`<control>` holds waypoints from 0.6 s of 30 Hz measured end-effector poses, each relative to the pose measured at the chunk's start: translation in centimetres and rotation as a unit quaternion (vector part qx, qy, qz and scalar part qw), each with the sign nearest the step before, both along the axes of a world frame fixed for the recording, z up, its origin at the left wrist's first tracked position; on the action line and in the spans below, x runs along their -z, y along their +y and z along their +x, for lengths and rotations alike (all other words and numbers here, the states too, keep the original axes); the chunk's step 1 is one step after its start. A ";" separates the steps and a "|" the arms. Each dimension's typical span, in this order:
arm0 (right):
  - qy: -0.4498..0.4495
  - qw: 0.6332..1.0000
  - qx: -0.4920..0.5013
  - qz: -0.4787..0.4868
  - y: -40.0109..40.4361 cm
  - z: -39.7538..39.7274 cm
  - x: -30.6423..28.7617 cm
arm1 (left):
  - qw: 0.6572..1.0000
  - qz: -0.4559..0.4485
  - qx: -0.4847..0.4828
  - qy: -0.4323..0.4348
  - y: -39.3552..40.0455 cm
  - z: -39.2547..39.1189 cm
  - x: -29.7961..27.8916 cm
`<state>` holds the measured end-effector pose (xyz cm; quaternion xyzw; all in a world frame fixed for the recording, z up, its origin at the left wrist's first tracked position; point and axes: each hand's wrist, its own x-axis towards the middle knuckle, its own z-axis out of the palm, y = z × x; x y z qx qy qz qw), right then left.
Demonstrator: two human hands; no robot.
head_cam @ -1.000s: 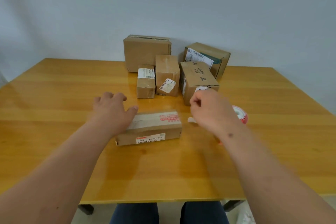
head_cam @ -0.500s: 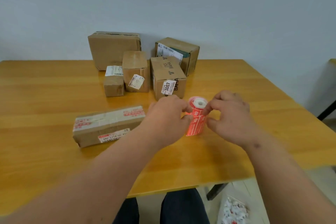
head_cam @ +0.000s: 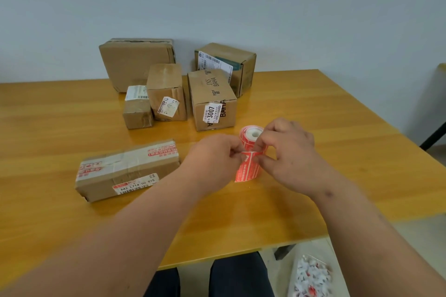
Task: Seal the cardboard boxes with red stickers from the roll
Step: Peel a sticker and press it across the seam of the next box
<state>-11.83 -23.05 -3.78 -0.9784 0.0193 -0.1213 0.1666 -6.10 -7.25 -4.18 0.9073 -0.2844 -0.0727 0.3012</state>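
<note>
A roll of red stickers (head_cam: 251,136) is held just above the wooden table (head_cam: 337,152), with a loose strip of red stickers (head_cam: 247,169) hanging from it. My left hand (head_cam: 214,159) pinches the strip's top edge from the left. My right hand (head_cam: 287,152) pinches the roll and strip from the right. A long flat cardboard box (head_cam: 128,171) lies to the left of my hands, with red stickers at both ends of its top. Several more cardboard boxes (head_cam: 212,101) stand behind, near the wall.
A bag of crumpled white and red paper scraps (head_cam: 311,277) sits on the floor at the lower right. My dark trousers (head_cam: 236,277) show below the table's front edge. A dark furniture leg (head_cam: 434,135) stands at the far right.
My left hand has left the long box and joined my right hand on the sticker roll. The view has swung to the right, and the strip now hangs lower from the roll.
</note>
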 end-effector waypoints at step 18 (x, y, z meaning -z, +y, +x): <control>-0.009 0.999 -0.033 0.010 1.1 1.1 -1.0 | 0.999 -0.040 -0.004 0.009 0.9 0.5 -1.8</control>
